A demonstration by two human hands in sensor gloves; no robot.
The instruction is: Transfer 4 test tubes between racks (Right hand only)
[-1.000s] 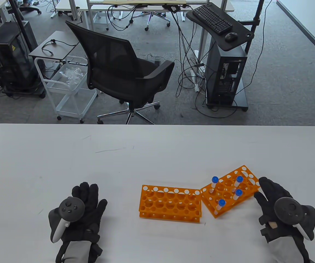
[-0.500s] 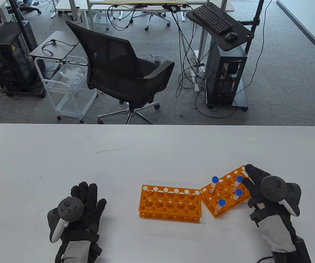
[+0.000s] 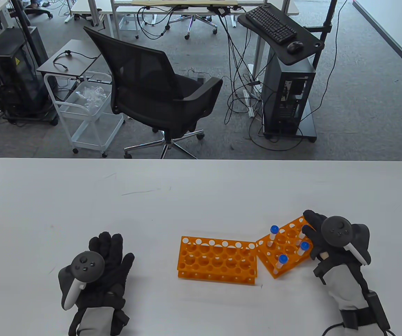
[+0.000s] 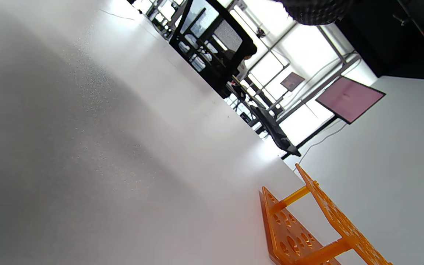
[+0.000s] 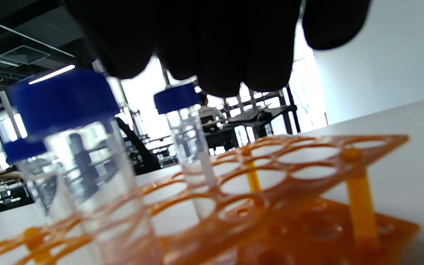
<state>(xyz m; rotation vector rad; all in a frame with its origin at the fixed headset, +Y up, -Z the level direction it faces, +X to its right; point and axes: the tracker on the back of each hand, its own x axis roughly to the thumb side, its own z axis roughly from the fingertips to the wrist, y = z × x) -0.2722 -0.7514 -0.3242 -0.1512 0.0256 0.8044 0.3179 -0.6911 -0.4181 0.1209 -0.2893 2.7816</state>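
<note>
At lower right of the table view, the angled orange rack [image 3: 288,246] holds four clear, blue-capped test tubes [image 3: 282,261]; three caps show, the fourth hidden under the right hand [image 3: 321,238]. Its fingers [image 5: 212,48] hang spread over the caps, gripping nothing I can make out. The perforated plastic left rack [image 3: 217,260] is empty. The left hand [image 3: 97,266] rests flat, fingers wide, on the white counter [image 3: 187,196].
</note>
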